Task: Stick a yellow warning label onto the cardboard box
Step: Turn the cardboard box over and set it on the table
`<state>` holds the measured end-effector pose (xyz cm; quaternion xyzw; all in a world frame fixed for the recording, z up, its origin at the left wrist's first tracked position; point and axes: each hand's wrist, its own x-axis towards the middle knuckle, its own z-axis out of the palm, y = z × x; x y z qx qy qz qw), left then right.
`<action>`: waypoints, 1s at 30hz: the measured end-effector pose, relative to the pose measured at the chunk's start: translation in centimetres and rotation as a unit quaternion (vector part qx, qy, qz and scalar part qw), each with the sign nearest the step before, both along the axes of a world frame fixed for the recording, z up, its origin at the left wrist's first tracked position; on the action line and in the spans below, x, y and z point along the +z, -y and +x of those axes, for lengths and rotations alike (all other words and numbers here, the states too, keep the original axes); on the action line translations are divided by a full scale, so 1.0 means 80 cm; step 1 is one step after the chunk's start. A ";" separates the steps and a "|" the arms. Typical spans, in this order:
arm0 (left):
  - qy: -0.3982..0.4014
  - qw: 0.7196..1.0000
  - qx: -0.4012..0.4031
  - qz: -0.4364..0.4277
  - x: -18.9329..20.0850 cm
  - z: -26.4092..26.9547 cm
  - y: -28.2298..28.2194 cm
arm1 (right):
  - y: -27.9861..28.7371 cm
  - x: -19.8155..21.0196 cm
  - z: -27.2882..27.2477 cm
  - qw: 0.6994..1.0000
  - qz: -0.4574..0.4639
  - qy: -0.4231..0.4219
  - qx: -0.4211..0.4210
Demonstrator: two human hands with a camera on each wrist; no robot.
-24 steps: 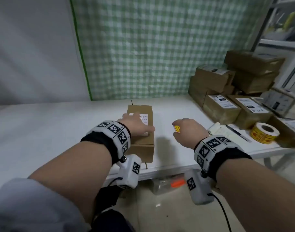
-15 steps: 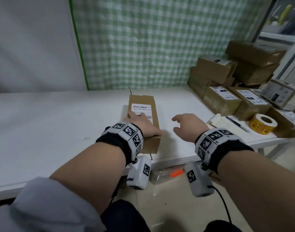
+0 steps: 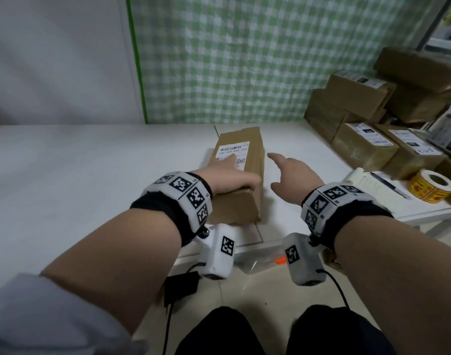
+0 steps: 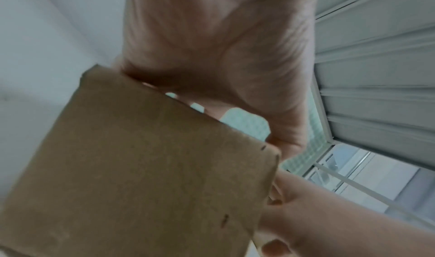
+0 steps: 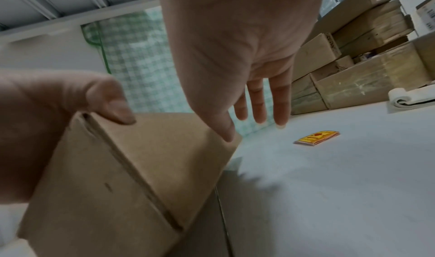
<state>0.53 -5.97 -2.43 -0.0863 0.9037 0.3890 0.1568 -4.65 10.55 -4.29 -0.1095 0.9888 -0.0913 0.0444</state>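
Pressing down on the near end of the cardboard box (image 3: 250,155) is the left hand (image 3: 229,175), fingers flat across the top and thumb at the front edge. The right hand (image 3: 293,175) is loose with fingers spread, holding nothing, just beside the box's right side. The yellow warning label (image 5: 316,137) lies on the white table (image 3: 91,162) right of the box, not touching it, with the label roll (image 3: 430,185) further right

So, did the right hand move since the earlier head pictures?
Yes. Judged against the label roll, the right hand has gone left, toward the cardboard box, and its fingers are now stretched open.
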 end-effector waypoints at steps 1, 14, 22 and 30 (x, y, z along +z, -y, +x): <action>-0.013 1.000 0.001 0.025 0.003 0.000 0.006 | 0.001 -0.001 -0.001 1.000 -0.007 -0.009 0.004; -0.052 0.995 0.002 0.089 0.016 0.000 0.027 | 0.013 0.015 -0.025 0.972 0.100 -0.135 0.163; -0.118 0.981 -0.045 -0.148 0.033 -0.008 0.010 | 0.011 0.023 -0.032 0.978 0.072 -0.106 0.166; -0.113 0.911 -0.004 -0.395 0.014 -0.024 -0.043 | -0.046 0.022 -0.037 0.994 -0.056 -0.063 0.071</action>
